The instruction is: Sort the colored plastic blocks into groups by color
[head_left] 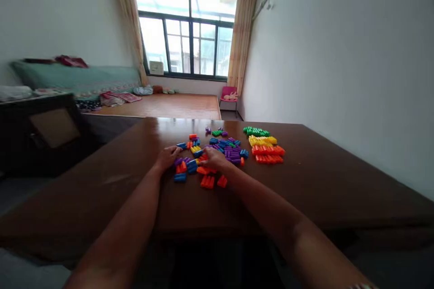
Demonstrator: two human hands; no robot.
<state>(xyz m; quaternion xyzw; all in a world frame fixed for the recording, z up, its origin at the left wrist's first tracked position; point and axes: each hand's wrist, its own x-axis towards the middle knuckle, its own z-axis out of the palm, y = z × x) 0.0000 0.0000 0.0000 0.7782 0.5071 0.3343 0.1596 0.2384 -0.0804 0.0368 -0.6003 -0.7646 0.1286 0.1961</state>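
A loose heap of small plastic blocks [224,146] in blue, purple, orange, yellow and green lies on the brown table [322,180]. My left hand [167,157] rests on the heap's left side, fingers touching a blue block. My right hand [213,158] lies on the middle of the heap, over orange and purple blocks; whether it grips one is hidden. To the right are sorted rows: green blocks [256,132], yellow blocks [262,140] and orange blocks [267,154]. A few orange blocks [212,181] lie nearest me.
A dark cabinet [40,131] stands to the left of the table. Behind it is a bed with a green cover [74,76]. A small pink chair [229,95] stands under the window, and a white wall runs along the right.
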